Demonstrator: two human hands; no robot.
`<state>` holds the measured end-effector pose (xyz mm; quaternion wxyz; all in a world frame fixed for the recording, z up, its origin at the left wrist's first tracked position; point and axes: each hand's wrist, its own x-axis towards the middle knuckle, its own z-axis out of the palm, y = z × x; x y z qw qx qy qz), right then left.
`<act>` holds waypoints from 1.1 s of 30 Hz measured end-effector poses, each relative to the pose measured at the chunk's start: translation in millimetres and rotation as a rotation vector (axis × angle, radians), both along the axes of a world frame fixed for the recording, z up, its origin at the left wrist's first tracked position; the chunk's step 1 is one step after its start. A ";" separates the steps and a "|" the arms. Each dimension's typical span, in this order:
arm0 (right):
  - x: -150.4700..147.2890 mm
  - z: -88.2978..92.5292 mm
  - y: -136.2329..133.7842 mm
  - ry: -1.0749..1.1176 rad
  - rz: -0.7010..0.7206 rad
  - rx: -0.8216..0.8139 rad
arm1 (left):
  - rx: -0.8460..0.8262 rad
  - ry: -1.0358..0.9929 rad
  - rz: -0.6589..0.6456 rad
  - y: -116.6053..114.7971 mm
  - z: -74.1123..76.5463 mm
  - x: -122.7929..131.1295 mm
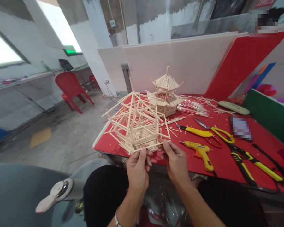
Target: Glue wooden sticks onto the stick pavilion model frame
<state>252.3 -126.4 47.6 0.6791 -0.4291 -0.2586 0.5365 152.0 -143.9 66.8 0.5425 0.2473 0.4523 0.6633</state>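
Note:
Between finger and thumb, my left hand (137, 168) pinches a thin wooden stick (155, 145) near its left end. My right hand (177, 162) is closed on the same stick toward its right end. Directly behind it, on the red tabletop (104, 142), stands an open pavilion frame (133, 116) built of pale sticks, with a slanted roof skeleton. Whether the stick touches or is joined to that frame, I cannot tell. Behind to the right is a second pavilion model (167, 91) with slatted, tiered roofs.
A yellow glue gun (200, 153), yellow-handled pliers (198, 130), scissors (221, 132) and large cutters (245, 157) lie right of my hands. Bagged sticks (194, 107) and loose sticks lie farther back. A green board (271, 116) borders the right side. A red chair (71, 88) stands left.

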 end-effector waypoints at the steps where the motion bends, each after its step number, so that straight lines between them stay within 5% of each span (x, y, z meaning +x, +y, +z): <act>1: 0.0 0.1 -0.3 0.001 -0.004 -0.002 | 0.001 -0.004 -0.001 -0.1 0.0 0.1; 18: -6.1 3.9 -7.7 0.123 -0.014 -0.117 | 0.015 0.013 0.002 -1.4 -3.4 -0.1; 33: -5.2 -10.4 -10.1 -0.105 -0.072 -0.062 | -0.002 0.104 0.016 -1.6 -7.2 -6.6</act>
